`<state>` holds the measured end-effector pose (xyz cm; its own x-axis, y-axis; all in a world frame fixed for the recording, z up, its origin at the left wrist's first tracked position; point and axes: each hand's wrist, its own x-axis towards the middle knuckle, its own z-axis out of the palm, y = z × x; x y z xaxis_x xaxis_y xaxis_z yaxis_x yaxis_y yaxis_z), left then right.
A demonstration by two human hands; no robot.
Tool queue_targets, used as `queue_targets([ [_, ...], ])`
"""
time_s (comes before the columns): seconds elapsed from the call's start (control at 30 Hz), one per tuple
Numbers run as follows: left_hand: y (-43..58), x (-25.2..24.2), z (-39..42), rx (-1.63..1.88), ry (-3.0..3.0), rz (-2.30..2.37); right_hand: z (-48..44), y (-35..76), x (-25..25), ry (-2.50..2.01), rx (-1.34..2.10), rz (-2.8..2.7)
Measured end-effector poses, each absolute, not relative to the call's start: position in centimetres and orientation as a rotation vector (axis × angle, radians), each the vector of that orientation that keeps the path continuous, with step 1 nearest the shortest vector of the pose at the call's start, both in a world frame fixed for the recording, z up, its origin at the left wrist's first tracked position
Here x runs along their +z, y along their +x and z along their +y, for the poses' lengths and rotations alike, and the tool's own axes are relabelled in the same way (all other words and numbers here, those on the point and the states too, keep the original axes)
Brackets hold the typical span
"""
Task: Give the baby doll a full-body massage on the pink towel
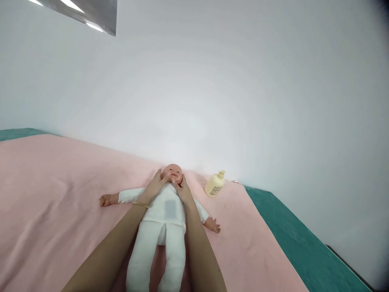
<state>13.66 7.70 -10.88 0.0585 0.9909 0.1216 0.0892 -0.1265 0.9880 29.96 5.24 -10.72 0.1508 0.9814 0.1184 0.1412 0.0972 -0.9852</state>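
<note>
A baby doll (pixel 161 202) with a white cloth body lies on its back, its arms spread out to both sides. My left hand (pixel 156 184), with a gold bracelet at the wrist, cups one side of the doll's head, the thumb against its cheek. On the other side my right hand (pixel 183 191) holds the head too, its thumb near the chin. Fingers behind the head are partly hidden. A grey-blue patch (pixel 170 209) shows on the doll's chest. Beyond my right hand, a pale yellow pump bottle (pixel 214 184) stands slightly tilted.
Under the doll spreads a pink blanket (pixel 69 182), wrinkled at the left, over a green surface (pixel 304 227) that shows at the right. A white wall (pixel 212 81) rises just behind the doll's head. A shiny grey panel (pixel 91 12) hangs at the upper left.
</note>
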Motion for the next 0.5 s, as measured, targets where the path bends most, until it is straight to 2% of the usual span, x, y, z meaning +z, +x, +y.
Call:
queue_targets([
  [0.23,13.9,-13.1,8.9,1.179,1.522,1.071,5.1,29.5,-12.3,-1.242,0.87,-1.205],
  [0.5,13.9,-12.7,9.2,1.234,1.366,0.952,5.7,29.3,-11.9,-1.257,0.838,-1.099],
])
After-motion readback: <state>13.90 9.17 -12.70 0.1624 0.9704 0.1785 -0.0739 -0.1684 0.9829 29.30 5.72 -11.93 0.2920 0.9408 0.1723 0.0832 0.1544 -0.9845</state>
